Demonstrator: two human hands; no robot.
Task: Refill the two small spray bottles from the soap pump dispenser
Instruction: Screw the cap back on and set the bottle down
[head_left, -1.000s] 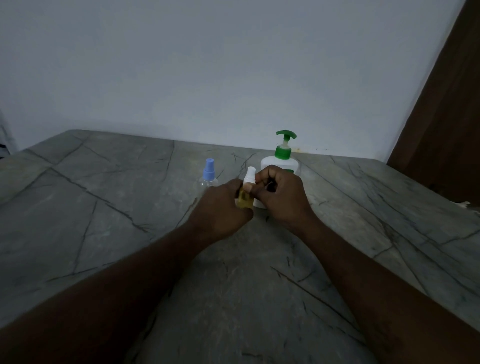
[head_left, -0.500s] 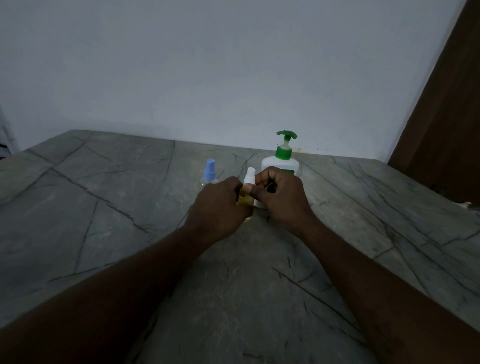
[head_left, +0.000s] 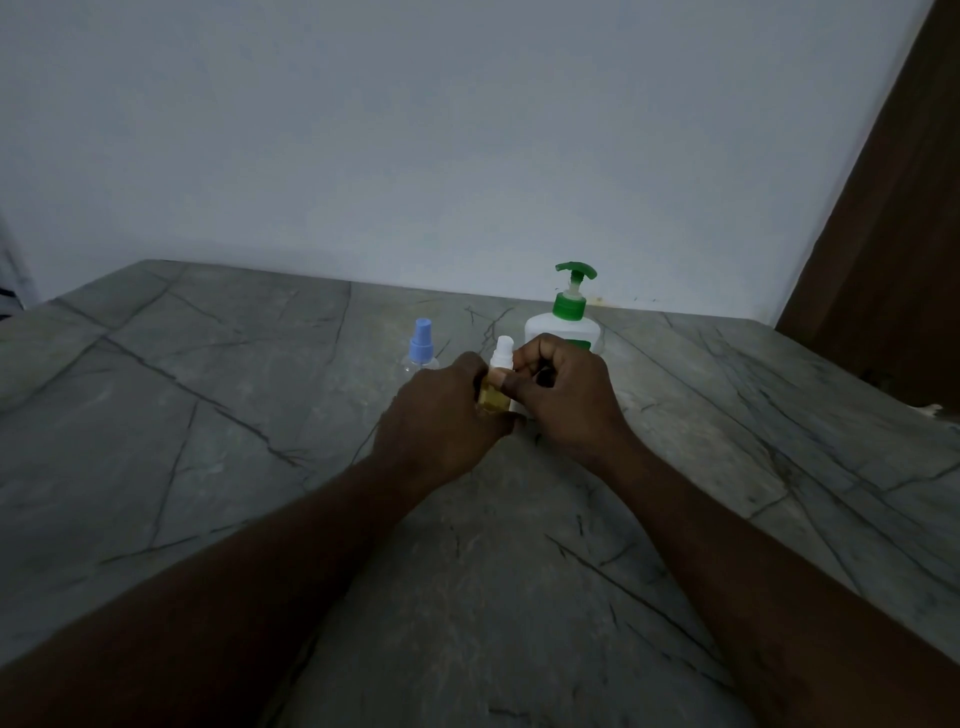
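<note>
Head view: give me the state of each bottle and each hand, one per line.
White-capped spray bottle: cap on, yellowish liquid inside, held upright by both hands.
Blue-capped spray bottle: cap on, standing on the table, untouched.
Soap pump dispenser: upright, pump fitted, behind the right hand.
Left hand: grips the white-capped spray bottle's body.
Right hand: pinches it just below the cap.

Both bare forearms are stretching forward and angling inward; the left hand (head_left: 441, 415) is curling round a small bottle (head_left: 492, 399) while the right hand (head_left: 566, 400) is pinching its upper part, knuckles up.
</note>
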